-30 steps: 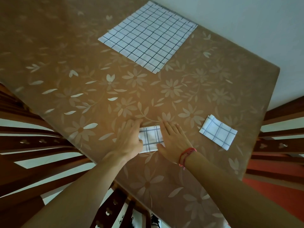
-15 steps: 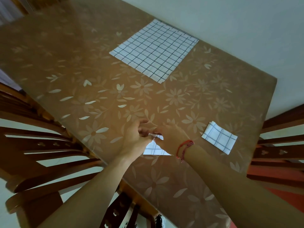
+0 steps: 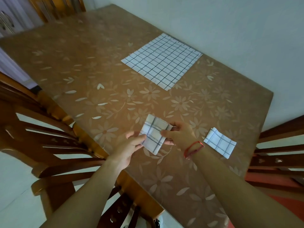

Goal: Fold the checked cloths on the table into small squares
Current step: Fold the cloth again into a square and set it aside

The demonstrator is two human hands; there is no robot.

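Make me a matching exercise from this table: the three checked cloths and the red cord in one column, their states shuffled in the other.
Things:
1. far cloth
2. right-side cloth
3. centre cloth
4. red cord

States:
A. tied round the right wrist
B. gripped by the left hand and the right hand
C. spread flat, unfolded
D. folded small, lying untouched on the table

Pairs: 1-C, 2-D, 3-B, 4-A
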